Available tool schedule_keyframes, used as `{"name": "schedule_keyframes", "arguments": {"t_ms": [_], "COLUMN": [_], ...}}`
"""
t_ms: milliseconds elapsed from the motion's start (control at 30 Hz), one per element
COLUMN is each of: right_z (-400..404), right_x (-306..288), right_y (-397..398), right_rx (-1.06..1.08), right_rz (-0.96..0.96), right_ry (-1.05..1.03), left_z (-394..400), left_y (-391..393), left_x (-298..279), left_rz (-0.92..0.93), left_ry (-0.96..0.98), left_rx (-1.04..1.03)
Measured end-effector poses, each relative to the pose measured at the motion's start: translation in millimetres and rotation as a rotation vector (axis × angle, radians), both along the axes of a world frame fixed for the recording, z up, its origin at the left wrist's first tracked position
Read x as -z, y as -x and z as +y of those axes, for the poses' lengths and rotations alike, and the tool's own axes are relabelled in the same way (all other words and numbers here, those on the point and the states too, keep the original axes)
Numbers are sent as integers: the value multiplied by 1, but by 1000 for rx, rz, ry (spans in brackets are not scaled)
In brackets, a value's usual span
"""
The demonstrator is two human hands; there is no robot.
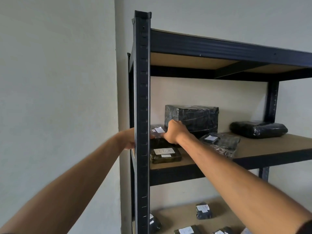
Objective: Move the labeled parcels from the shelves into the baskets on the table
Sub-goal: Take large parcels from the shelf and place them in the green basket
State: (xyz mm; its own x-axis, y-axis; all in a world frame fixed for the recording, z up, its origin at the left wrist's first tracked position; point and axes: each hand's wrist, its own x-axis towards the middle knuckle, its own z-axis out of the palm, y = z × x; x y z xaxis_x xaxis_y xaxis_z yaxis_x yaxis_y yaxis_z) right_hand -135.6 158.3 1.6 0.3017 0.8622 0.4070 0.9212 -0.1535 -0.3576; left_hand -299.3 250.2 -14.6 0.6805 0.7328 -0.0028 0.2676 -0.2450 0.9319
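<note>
Both my hands reach onto the upper shelf (pixel 270 146) of a black metal rack. My right hand (pixel 173 132) grips the right end of a small black-wrapped parcel (pixel 157 130) with white labels. My left hand (pixel 129 139) comes in from the rack's left side, mostly hidden behind the front post (pixel 141 102); a fingertip shows at the parcel's left end. Below lies a flat dark parcel (pixel 165 155) with a handwritten white label. Behind stands a large black box parcel (pixel 194 119).
A crumpled labeled parcel (pixel 219 142) and a black bundle (pixel 258 129) lie further right on the same shelf. Several small labeled parcels (pixel 203 211) sit on the lower shelf. A pale wall is at the left. No table or baskets are in view.
</note>
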Motion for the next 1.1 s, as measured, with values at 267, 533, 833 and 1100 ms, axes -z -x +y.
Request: {"name": "schedule_keyframes", "arguments": {"t_ms": [267, 533, 833, 1100], "right_z": [-12, -27, -70, -115], "right_x": [15, 8, 39, 161], "right_y": [-10, 5, 75, 189], "right_rx": [-75, -134, -396, -716], "right_rz": [204, 326, 550, 374], "right_ry": [-41, -318, -721, -839], "left_z": [71, -5, -14, -60], "left_y": [9, 34, 124, 244], "left_x": [45, 9, 24, 115], "left_rz": [-69, -309, -413, -261], "left_ry": [-231, -249, -247, -181], "left_rx": [-24, -209, -381, -568]}}
